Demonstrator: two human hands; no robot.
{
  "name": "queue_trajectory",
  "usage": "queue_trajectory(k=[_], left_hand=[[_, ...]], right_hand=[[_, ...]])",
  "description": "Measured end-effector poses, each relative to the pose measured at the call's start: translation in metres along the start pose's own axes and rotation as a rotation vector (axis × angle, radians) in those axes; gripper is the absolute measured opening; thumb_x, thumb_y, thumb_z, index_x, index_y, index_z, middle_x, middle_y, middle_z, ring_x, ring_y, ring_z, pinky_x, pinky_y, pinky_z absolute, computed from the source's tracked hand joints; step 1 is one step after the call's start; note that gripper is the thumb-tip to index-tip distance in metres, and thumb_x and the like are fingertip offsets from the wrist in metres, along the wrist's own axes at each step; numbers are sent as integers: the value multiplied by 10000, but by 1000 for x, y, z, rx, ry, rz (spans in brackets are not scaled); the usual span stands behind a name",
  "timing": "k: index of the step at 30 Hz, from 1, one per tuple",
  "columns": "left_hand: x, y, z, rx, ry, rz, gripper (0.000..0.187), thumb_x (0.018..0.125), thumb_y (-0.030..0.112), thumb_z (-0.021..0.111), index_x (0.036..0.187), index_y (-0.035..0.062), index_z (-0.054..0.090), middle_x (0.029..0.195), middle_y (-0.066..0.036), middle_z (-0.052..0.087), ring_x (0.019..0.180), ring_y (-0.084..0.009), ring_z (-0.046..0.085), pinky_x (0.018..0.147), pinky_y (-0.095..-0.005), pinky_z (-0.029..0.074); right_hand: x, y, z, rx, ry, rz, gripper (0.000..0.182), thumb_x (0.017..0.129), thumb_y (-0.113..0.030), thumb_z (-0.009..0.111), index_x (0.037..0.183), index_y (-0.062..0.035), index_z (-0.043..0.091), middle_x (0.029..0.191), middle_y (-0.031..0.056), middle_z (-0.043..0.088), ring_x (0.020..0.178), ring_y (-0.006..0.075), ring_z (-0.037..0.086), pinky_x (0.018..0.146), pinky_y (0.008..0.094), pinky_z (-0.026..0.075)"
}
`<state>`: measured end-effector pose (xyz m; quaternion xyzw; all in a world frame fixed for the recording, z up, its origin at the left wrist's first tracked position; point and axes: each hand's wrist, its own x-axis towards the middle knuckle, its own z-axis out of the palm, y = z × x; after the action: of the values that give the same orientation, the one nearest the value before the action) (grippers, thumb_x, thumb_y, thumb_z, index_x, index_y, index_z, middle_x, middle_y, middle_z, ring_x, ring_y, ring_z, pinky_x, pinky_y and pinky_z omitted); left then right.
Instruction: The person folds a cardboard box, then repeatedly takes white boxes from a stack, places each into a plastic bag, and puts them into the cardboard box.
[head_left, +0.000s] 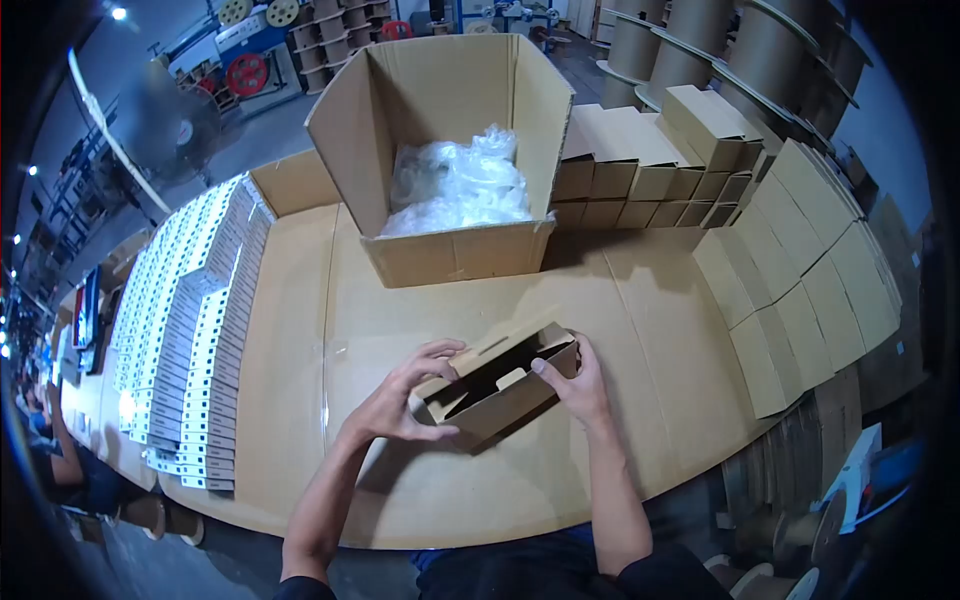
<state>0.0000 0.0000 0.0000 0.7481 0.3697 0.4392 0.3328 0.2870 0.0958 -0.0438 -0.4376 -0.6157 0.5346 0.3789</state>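
Between my hands, just above the cardboard-covered table (500, 307), is a small brown carton (510, 405) with its top open and a dark inside. Its long lid flap is raised on the far side, and a small tab stands up at the near edge. My left hand (408, 395) grips the carton's left end, thumb on the near side and fingers over the flap. At the right end my right hand (578, 380) holds it, with the thumb on the near top edge and the fingers behind.
Beyond the carton stands a large open box (455, 262) with clear plastic wrap (465, 185) inside. White labelled boxes (190, 330) are stacked at left. Brown cartons (640, 165) line the back right, and more cartons (800, 285) the right edge. At far left shows a person's arm (65, 450).
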Motion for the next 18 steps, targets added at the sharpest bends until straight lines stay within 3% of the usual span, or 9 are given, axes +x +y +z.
queue_trajectory(k=[2, 3, 5, 6, 7, 10, 13, 15, 18], left_hand=[[-2, -14, 21, -68, 161, 7, 458, 869, 258, 745, 1258, 75, 589, 1369, -201, 565, 1337, -349, 502, 1114, -459, 392], [-38, -12, -30, -127, 176, -130, 377, 960, 243, 649, 1282, 60, 578, 1342, -172, 581, 1299, -311, 525, 1083, -437, 412], [-44, -13, -16, -300, 421, -336, 296, 1048, 208, 512, 1290, 50, 576, 1293, -131, 603, 1229, -247, 556, 1056, -390, 430], [-38, -9, -12, -218, 499, -338, 290, 1085, 202, 437, 1282, 43, 577, 1250, -107, 621, 1179, -186, 571, 990, -308, 460], [-33, -17, -13, -14, 563, -267, 280, 1087, 194, 441, 1268, 31, 579, 1135, -76, 647, 1053, -126, 589, 890, -237, 471], [-35, -41, -6, -127, 601, -610, 273, 1086, 212, 468, 1248, 29, 590, 939, 8, 594, 848, -64, 525, 776, -188, 429], [-40, -63, -1, -243, 512, -572, 307, 1087, 249, 469, 1249, 14, 581, 995, -12, 579, 942, -106, 518, 827, -238, 427], [-43, -46, -6, -55, 761, -604, 432, 1067, 303, 494, 1403, 31, 492, 1199, -150, 583, 1081, -206, 541, 984, -378, 429], [-46, 13, -8, 454, 938, -333, 508, 950, 237, 675, 1364, 35, 461, 1236, -177, 524, 1158, -299, 512, 947, -433, 427]], right_hand=[[-13, -7, -19, -45, 56, -10, 732, 816, -229, 813, 1414, -38, 436, 1372, 212, 561, 1271, 349, 546, 1074, 446, 429], [-16, -2, 42, -73, 92, -42, 729, 805, -212, 809, 1409, -33, 442, 1361, 216, 568, 1260, 349, 556, 1066, 444, 436], [-33, -3, 33, -315, 155, -91, 723, 785, -180, 801, 1400, -24, 454, 1337, 225, 581, 1237, 349, 575, 1051, 438, 451], [-42, -4, 33, -343, 154, -170, 734, 768, -158, 788, 1406, -28, 450, 1310, 239, 590, 1228, 356, 584, 1045, 442, 456], [-50, -11, 37, -361, 166, -142, 735, 772, -161, 787, 1409, -30, 444, 1308, 243, 590, 1230, 367, 580, 1048, 448, 453], [-66, -33, 47, -469, 199, -89, 744, 782, -170, 784, 1420, -35, 425, 1300, 255, 590, 1228, 399, 573, 1049, 469, 450], [-71, -43, 53, -602, 213, -13, 758, 790, -186, 783, 1432, -40, 406, 1293, 261, 593, 1208, 426, 572, 1033, 490, 457], [-70, -54, 51, -625, 192, 69, 766, 795, -202, 782, 1439, -47, 396, 1290, 261, 595, 1195, 438, 571, 1021, 501, 460], [-70, -61, 49, -784, 172, 47, 761, 798, -221, 781, 1436, -79, 392, 1233, 257, 604, 1144, 435, 589, 946, 528, 483]])
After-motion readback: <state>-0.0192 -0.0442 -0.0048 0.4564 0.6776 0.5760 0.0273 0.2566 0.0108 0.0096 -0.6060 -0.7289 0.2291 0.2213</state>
